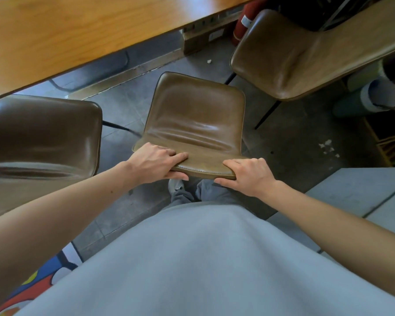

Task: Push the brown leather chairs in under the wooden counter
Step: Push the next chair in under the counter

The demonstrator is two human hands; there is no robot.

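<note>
The person stands behind the middle chair (196, 115) and holds the top edge of its backrest with both hands. The left hand (155, 160) grips the left end of that edge, fingers laid over the front and thumb tucked behind. The right hand (249, 176) grips the right end the same way. Both forearms are bare and reach forward from a grey shirt (192, 258).

The middle chair faces the wooden surface (78, 30), which runs at a slant across the upper left. The seat's front edge lies near the surface's edge, with a strip of grey floor (294, 144) showing between them, so this chair stands out in the open and not under the surface.

The left chair (43, 133) sits just beside the middle one. Its far edge meets the line of the surface and may reach a little under it, though the angle makes that hard to judge. The right chair (294, 58) stands to the upper right, apart from the surface and turned at an angle to the middle chair.

White scraps (328, 148) lie on the floor right of the middle chair. A pale tube (379, 94) lies near the right edge, below the right chair. A bright rug (39, 283) shows at the lower left.
</note>
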